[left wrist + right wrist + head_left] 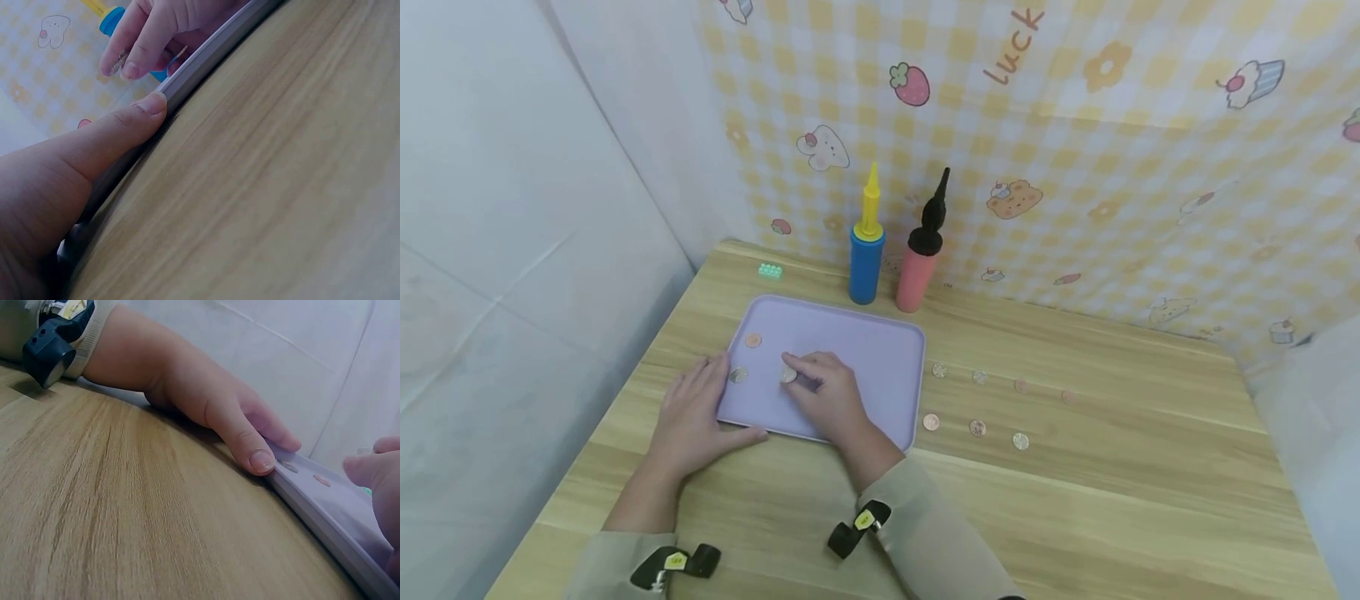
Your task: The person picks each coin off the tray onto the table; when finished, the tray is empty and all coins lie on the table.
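Note:
My right hand [831, 396] is over the lilac tray [880, 367], pinching a silver coin [788, 375] between thumb and fingers. In the left wrist view the coin [119, 62] shows edge-on at the fingertips. My left hand [691, 421] rests at the tray's front left corner, fingers straight along the left side and thumb against the front rim, as the right wrist view also shows. On the tray's left part lie a copper coin [753, 340] and, close to the left fingertips, a silver coin [739, 375].
Right of the tray, several coins lie in two rows, among them a copper coin [931, 422] and a silver coin [1020, 441]. Behind the tray stand a blue and yellow pump [866, 267] and a pink and black pump [916, 275]. A mint toy brick [770, 271] sits back left.

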Available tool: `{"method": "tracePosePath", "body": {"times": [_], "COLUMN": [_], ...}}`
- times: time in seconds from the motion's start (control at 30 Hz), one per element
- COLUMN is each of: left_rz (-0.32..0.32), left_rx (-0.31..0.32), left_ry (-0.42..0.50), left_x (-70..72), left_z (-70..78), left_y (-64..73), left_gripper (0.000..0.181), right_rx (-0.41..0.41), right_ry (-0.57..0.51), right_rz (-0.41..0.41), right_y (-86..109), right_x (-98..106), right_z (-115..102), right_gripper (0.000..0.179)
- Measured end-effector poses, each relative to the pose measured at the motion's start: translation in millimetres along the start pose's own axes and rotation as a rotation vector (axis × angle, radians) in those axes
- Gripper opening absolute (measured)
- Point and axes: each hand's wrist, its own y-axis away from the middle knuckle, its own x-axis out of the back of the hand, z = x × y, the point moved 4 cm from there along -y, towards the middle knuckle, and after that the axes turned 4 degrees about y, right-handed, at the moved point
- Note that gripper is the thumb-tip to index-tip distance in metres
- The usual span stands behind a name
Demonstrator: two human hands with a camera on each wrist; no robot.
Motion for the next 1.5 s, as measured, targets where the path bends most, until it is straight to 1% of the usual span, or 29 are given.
{"method": "tracePosePath", "body": {"times": [0.13, 0.2, 0.27, 0.33, 0.43, 0.47, 0.53, 0.6, 0.77, 0.87, 0.97, 1.1, 1.3, 1.4, 1.5], "left_rz": [0.005, 0.006, 0.008, 0.011, 0.017, 0.018, 0.02, 0.022, 0.013, 0.01, 0.012, 0.008, 0.003, 0.003, 0.002], "left_rx": [-0.003, -0.004, -0.005, -0.01, -0.017, -0.019, -0.022, -0.023, -0.016, -0.014, -0.014, -0.014, -0.008, -0.007, -0.005], "left_ry": [0.0, 0.001, 0.003, 0.004, 0.008, 0.01, 0.012, 0.011, 0.007, 0.005, 0.002, -0.003, -0.001, 0.003, 0.005], "left_x": [0.8, 1.2, 1.7, 1.5, 0.9, 0.5, 0.0, -0.2, -0.6, -0.6, -0.5, -0.1, 1.3, 1.2, 0.8], "left_z": [-0.1, -0.1, 0.3, 0.3, 0.3, 0.1, -0.2, -0.3, -1.0, -1.2, -1.2, -0.8, 0.2, 0.0, -0.3], "left_y": [0.3, 0.8, 1.3, 1.4, 1.3, 1.2, 1.3, 1.4, 1.3, 1.2, 1.2, 1.3, 1.7, 1.8, 1.7], "left_gripper": [0.137, 0.136, 0.136, 0.136, 0.135, 0.135, 0.135, 0.135, 0.135, 0.135, 0.136, 0.136, 0.136, 0.136, 0.136], "right_rx": [-0.029, -0.033, -0.013, 0.048, 0.145, 0.17, 0.176, 0.151, 0.082, 0.037, -0.013, -0.074, -0.131, -0.141, -0.126], "right_ry": [0.015, 0.047, 0.132, 0.27, 0.479, 0.525, 0.577, 0.614, 0.667, 0.659, 0.647, 0.641, 0.609, 0.584, 0.57], "right_rz": [0.0, -0.007, -0.043, -0.087, -0.155, -0.166, -0.183, -0.198, -0.195, -0.182, -0.191, -0.248, -0.344, -0.384, -0.428], "right_y": [-1.4, -1.7, -2.3, -1.9, 0.0, 0.9, 2.3, 3.3, 4.7, 4.6, 4.2, 3.4, 2.5, 2.0, 1.8], "right_x": [-1.6, -3.2, -4.3, -6.6, -9.9, -11.1, -12.1, -12.6, -13.0, -12.5, -12.8, -14.3, -15.0, -13.8, -13.1], "right_z": [1.6, 2.8, 1.0, -1.8, -7.2, -8.2, -9.6, -9.6, -8.1, -6.9, -5.2, -3.2, -3.3, -4.4, -5.4], "right_gripper": [0.022, 0.017, 0.014, 0.012, 0.019, 0.022, 0.027, 0.032, 0.028, 0.024, 0.022, 0.021, 0.019, 0.018, 0.017]}}
